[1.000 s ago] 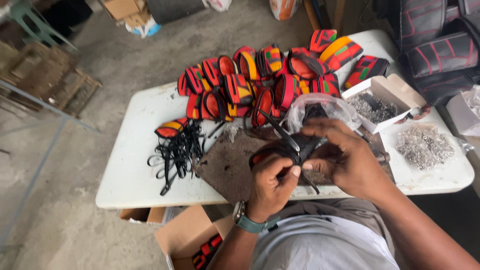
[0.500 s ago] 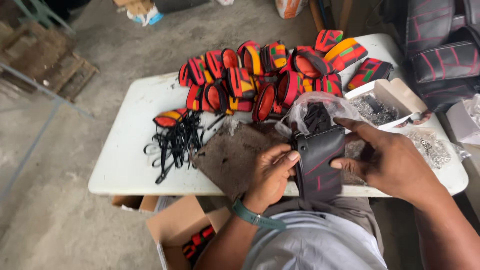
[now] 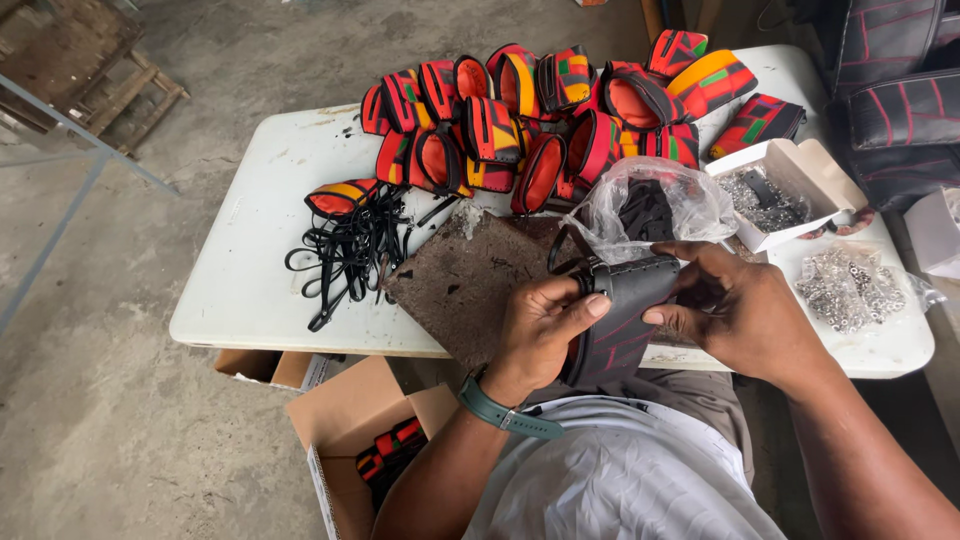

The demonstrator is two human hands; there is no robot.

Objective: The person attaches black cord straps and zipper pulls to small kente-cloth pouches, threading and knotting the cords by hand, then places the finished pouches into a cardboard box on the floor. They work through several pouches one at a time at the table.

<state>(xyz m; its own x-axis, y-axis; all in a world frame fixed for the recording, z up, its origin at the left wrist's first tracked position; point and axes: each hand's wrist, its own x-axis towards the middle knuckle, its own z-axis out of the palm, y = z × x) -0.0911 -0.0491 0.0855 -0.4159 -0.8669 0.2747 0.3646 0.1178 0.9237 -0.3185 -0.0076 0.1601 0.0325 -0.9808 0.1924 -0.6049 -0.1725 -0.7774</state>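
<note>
The fingers (image 3: 590, 305) of the left hand (image 3: 535, 330) are clamped on the left edge of a black pouch (image 3: 620, 320), thumb pressed against its face. The right hand (image 3: 745, 315) grips the pouch's right side, fingers curled over the top edge. The pouch is held upright above the near edge of the white worktop (image 3: 260, 260). Just left of it lies a dark rusty slab (image 3: 460, 285). Behind the hands sits a clear plastic bag (image 3: 650, 205). Farther left is a tangle of black straps (image 3: 350, 250). At the far side lies a heap of red and orange pouches (image 3: 540, 110). Right stands a white box (image 3: 790, 180), with loose metal rivets (image 3: 850, 285) near it.
</note>
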